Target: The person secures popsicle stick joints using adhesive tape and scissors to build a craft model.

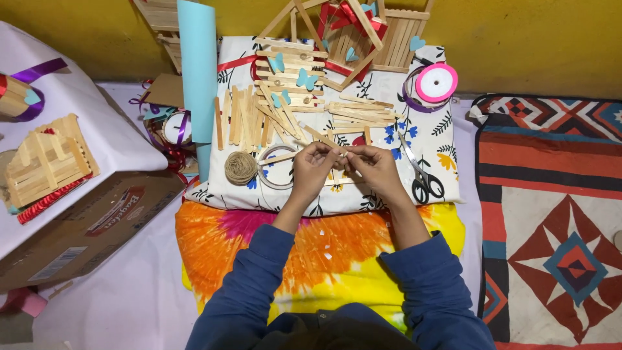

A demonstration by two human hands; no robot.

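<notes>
Craft stick (pixel 343 153) sits pinched between both hands at the centre of the floral cloth (pixel 440 129), lying roughly level. Going left to right: a ball of twine (pixel 240 167) at nine o'clock from the hands, a roll of clear tape (pixel 275 167) just beside it, then the left hand (pixel 313 167), fingertips closed on the stick's left part — the right hand (pixel 378 170) nips its right part. Scissors (pixel 421 175) lie at three o'clock; loose sticks (pixel 285 113) spread at twelve.
</notes>
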